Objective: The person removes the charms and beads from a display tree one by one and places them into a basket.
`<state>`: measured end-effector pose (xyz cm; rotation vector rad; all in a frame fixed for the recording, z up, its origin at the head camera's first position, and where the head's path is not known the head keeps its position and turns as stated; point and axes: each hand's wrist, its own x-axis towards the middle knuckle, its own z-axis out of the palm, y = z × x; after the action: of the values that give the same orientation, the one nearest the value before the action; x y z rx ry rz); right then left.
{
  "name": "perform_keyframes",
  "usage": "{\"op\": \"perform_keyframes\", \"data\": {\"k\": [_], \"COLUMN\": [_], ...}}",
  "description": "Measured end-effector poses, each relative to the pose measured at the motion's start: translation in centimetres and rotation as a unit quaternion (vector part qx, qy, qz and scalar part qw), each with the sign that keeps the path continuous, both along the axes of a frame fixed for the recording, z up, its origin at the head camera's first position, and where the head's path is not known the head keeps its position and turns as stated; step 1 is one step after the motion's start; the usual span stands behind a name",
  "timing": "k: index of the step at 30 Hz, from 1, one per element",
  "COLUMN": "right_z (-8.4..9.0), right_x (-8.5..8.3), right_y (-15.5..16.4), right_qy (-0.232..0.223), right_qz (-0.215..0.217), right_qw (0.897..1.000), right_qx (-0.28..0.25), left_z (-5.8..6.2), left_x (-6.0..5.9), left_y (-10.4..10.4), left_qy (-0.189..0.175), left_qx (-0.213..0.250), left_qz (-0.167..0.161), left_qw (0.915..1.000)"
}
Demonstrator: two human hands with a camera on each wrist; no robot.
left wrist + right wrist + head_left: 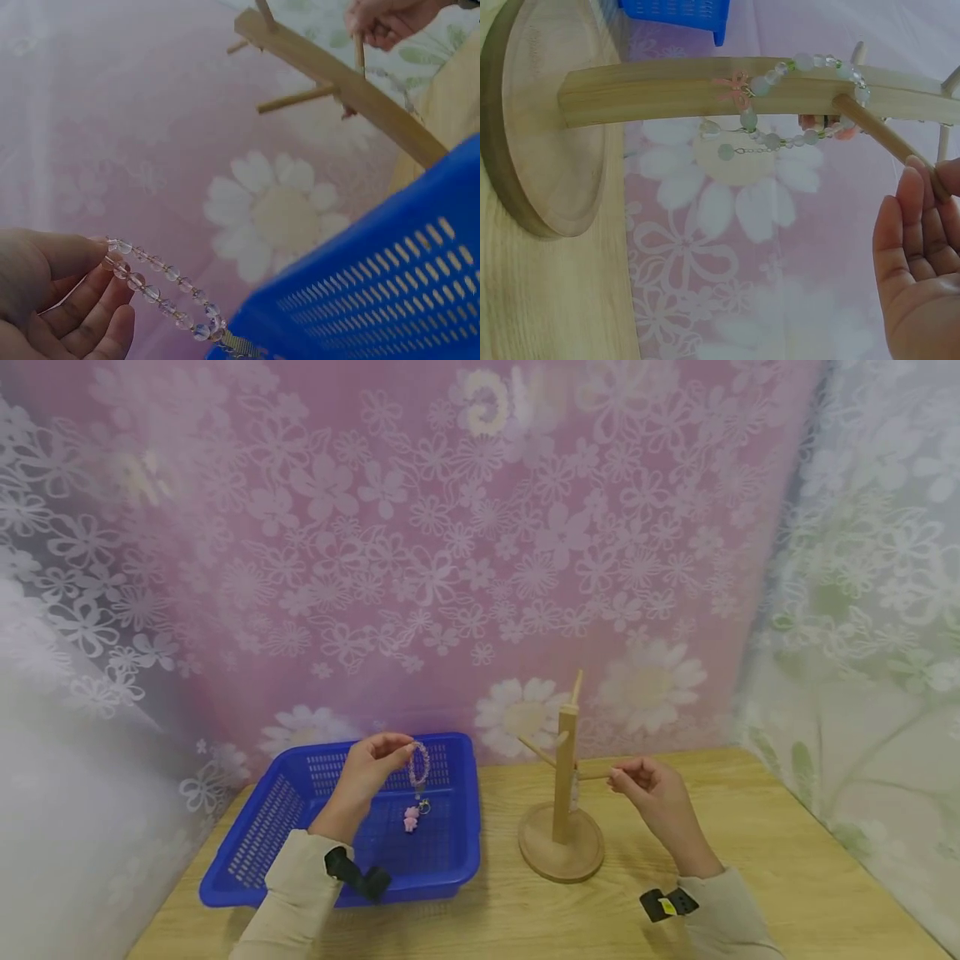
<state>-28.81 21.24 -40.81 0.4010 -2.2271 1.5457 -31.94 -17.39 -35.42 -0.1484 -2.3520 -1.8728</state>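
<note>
My left hand (369,768) pinches a beaded strap (418,765) of clear pinkish beads between thumb and fingertips, above the blue basket (468,860). A small pink figure charm (411,819) and a metal ring hang from the strap's lower end. My right hand (651,787) pinches the tip of a peg (595,775) on the wooden stand (564,814), which stands upright on a round base. In the right wrist view a bracelet (804,63) of pale green and clear beads hangs on that same peg, close to the post, with a pink flower charm.
The stand's other pegs, such as the left one (537,750), jut out at several angles. The basket sits left of the stand on the wooden table (502,910). Pink flowered cloth (450,568) hangs behind the table, with pale cloth at both sides.
</note>
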Motion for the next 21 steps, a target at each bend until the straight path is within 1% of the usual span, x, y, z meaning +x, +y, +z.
{"op": "perform_keyframes", "data": {"k": [7, 10, 15, 16, 21], "right_z": [-0.1, -0.2, -0.1, -0.1, -0.1], "right_x": [0.4, 0.5, 0.9, 1.0, 1.2], "right_y": [-0.2, -0.4, -0.8, -0.8, -0.9], "right_qy": [0.011, 0.013, 0.022, 0.024, 0.029], "right_qz": [-0.015, -0.018, -0.002, 0.001, 0.014], "right_qw": [1.0, 1.0, 1.0, 1.0, 0.999], "right_qx": [-0.006, -0.011, -0.014, -0.013, -0.012], "left_z": [-1.3, -1.8, -2.3, -2.4, -2.7], "left_x": [-1.3, -1.5, -1.9, -2.1, -2.6], "left_y": [-1.2, -1.9, -2.7, -2.8, -3.2], "left_qy": [-0.042, -0.058, -0.068, -0.07, -0.068], "left_qx": [-0.022, -0.033, -0.033, -0.031, -0.038], "left_qz": [0.008, 0.0, -0.012, -0.011, -0.017], "left_qw": [0.9988, 0.9978, 0.9971, 0.997, 0.9968]}}
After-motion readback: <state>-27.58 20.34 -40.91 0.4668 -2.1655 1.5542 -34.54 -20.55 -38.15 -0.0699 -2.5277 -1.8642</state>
